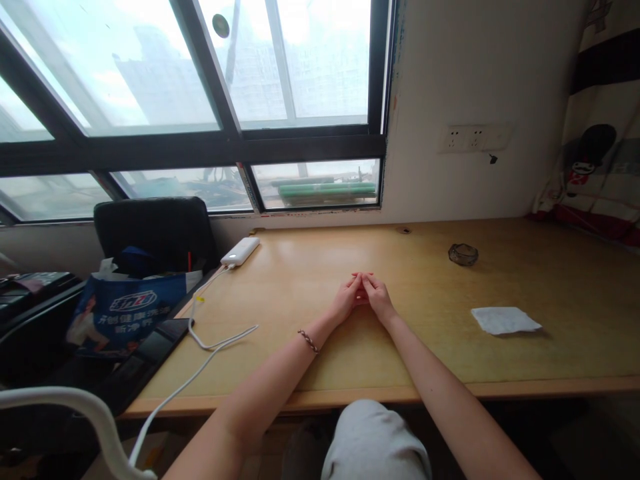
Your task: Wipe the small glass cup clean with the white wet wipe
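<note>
My left hand (347, 296) and my right hand (377, 294) rest together on the wooden desk (310, 257), fingers curled and meeting at the tips and knuckles. I make out no object in either one. A dark beaded bracelet (309, 341) circles my left wrist. To the right of my hands lies a folded white paper sheet or tissue (506, 320). Farther back on that side stands a small dark glass bowl, perhaps an ashtray (463, 254).
A white power bank (241, 251) sits at the desk's back left edge, its white cable (210, 348) trailing forward. Left of the desk, a blue bag (135, 310) rests by a black chair (153, 227). Wall sockets (465, 139) and a patterned curtain (600, 160) are at right.
</note>
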Demonstrator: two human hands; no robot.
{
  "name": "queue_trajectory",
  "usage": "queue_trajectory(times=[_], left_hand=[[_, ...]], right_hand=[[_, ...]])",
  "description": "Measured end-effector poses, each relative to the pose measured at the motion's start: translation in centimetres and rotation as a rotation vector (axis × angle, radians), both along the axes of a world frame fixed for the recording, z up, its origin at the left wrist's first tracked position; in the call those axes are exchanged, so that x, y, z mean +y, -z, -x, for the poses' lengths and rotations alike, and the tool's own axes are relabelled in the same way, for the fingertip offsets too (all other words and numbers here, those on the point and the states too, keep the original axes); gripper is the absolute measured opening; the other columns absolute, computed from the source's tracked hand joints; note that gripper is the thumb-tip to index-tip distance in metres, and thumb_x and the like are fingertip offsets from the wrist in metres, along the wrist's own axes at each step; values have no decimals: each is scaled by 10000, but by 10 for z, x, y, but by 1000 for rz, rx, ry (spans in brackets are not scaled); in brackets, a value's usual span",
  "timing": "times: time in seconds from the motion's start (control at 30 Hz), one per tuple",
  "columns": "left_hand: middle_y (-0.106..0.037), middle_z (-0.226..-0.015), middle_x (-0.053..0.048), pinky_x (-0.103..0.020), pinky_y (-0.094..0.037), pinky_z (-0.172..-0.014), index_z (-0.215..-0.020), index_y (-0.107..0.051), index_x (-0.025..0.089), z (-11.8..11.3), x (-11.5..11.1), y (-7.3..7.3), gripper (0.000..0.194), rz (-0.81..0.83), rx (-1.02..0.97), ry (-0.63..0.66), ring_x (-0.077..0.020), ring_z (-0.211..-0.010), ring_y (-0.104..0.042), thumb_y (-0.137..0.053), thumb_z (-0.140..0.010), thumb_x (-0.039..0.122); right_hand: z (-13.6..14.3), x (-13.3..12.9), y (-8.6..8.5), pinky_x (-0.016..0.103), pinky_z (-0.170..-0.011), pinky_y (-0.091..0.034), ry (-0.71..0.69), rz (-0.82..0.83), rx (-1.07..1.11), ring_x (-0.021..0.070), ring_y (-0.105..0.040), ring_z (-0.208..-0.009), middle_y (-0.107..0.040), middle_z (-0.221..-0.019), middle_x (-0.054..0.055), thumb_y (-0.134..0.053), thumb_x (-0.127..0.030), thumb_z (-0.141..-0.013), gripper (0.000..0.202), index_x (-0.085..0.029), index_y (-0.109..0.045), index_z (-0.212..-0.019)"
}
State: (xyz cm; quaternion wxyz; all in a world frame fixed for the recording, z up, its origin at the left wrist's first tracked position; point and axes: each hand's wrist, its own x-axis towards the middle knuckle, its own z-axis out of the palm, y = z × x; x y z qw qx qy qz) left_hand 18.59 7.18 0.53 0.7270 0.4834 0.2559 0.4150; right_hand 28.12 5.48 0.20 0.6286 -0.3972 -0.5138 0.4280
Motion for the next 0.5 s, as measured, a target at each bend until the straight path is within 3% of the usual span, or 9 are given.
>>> queue_trajectory(times=[0.5], left_hand=[[-600,-920,-103,-280,-482,-625,-1132,-508,172,0,2,4,473,-8,13,-2,-160,-747,-575,-486,-752,453]], right_hand=[[0,4,3,301,-736,-463,41,-16,-52,166,-581,-800,-639,-837,36,-443,-401,-760,301,-195,-631,-873]])
